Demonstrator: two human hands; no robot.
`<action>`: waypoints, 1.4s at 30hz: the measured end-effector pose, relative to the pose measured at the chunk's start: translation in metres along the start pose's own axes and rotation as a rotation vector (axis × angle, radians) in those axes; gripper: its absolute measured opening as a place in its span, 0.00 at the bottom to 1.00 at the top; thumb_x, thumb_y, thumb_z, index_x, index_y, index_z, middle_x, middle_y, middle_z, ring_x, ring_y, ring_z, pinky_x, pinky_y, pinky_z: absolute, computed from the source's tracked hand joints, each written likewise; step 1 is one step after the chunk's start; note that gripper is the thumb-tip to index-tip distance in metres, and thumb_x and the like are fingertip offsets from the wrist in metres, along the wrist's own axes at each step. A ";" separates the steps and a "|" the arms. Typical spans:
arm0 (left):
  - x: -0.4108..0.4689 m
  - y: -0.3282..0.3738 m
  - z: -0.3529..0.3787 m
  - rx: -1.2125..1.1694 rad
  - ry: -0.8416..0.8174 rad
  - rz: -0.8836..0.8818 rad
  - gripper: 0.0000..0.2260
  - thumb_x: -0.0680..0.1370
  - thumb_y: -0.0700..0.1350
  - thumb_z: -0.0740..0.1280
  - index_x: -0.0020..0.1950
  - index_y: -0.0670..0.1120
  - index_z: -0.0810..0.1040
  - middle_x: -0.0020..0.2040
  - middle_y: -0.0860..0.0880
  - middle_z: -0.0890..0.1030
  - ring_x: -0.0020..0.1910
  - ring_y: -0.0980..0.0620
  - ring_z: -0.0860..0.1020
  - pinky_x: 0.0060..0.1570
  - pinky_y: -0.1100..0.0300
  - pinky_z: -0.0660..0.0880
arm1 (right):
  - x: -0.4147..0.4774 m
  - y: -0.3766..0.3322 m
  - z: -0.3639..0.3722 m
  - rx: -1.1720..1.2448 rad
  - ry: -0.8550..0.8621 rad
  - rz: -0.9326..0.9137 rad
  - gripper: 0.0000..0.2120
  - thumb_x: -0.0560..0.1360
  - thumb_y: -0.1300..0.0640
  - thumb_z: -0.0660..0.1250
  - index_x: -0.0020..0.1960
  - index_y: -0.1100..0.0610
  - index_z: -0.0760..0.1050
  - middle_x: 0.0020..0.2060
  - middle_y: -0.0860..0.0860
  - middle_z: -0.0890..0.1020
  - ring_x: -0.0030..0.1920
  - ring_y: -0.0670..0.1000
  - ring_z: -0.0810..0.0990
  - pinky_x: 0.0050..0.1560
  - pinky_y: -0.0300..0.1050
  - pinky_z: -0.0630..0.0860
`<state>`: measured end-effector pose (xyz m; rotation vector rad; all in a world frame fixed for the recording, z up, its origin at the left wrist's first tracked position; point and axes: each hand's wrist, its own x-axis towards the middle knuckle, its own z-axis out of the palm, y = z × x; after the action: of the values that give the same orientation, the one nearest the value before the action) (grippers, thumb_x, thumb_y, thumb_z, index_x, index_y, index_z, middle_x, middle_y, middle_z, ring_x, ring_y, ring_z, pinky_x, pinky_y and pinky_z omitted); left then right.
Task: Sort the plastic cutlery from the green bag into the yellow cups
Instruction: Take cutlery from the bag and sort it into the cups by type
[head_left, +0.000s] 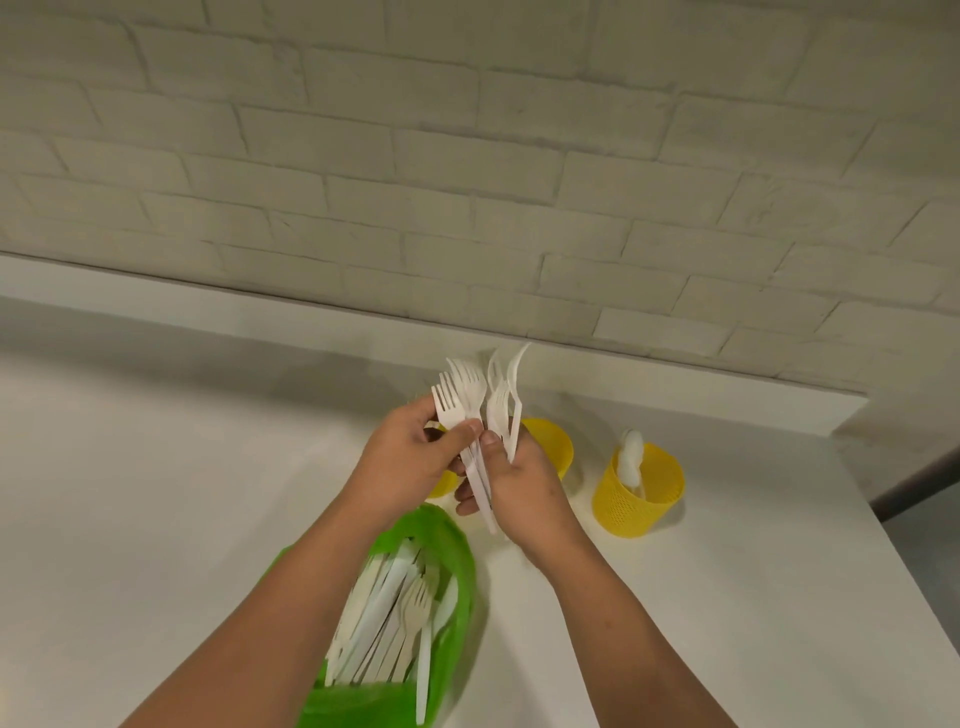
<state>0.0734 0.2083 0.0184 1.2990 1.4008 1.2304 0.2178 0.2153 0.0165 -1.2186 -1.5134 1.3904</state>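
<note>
Several white forks (467, 400) stand fanned, tines up, in both my hands, in the air just beyond the green bag (452, 540). My left hand (410, 457) has its fingers (470, 430) curled round the handles, thumb pressed on the front ones. My right hand (524, 488) pinches the other half of the bunch, thumb against the stems. Both are gripping the same handful.

The bag lies open on the worktop (156, 493), with plenty of cutlery (389, 613) left inside, so I judge the sorting far from finished.

Beyond the bag stand three yellow cups. The left cup (441, 487) is mostly hidden behind my left hand, and the middle cup (553, 447) peeks out past my right. I cannot see what either holds. The right cup (641, 499), off to the bag's far right, holds spoons (631, 460).

I take this step to be squaring up and checking the handful. A few pieces on the right side stand edge-on, and I cannot tell whether they are all forks. Next, I think, I should gather them into one hand, turn the handles down, and lower them into one of the two nearer cups, not the one with spoons.
</note>
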 end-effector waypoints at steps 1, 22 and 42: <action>0.002 0.000 -0.001 -0.001 0.026 -0.003 0.03 0.81 0.44 0.70 0.50 0.49 0.84 0.39 0.46 0.86 0.34 0.50 0.80 0.44 0.45 0.81 | 0.003 0.000 0.002 0.002 0.007 -0.003 0.14 0.87 0.55 0.54 0.68 0.54 0.73 0.42 0.53 0.86 0.34 0.54 0.84 0.39 0.55 0.85; 0.051 -0.020 -0.049 0.284 0.422 0.101 0.06 0.81 0.48 0.69 0.55 0.48 0.82 0.45 0.56 0.86 0.41 0.59 0.83 0.43 0.58 0.80 | 0.052 -0.001 0.000 0.201 0.087 0.017 0.10 0.86 0.58 0.56 0.56 0.54 0.76 0.36 0.50 0.78 0.25 0.48 0.71 0.25 0.42 0.68; 0.055 -0.065 -0.022 1.063 0.181 0.199 0.33 0.72 0.46 0.75 0.73 0.60 0.66 0.47 0.51 0.80 0.45 0.47 0.78 0.39 0.53 0.78 | 0.033 0.004 0.008 0.320 0.003 0.097 0.09 0.83 0.52 0.65 0.48 0.57 0.73 0.28 0.49 0.65 0.25 0.47 0.58 0.24 0.37 0.55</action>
<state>0.0357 0.2615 -0.0396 2.0880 2.2347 0.6928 0.2019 0.2441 0.0083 -1.1025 -1.1856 1.6212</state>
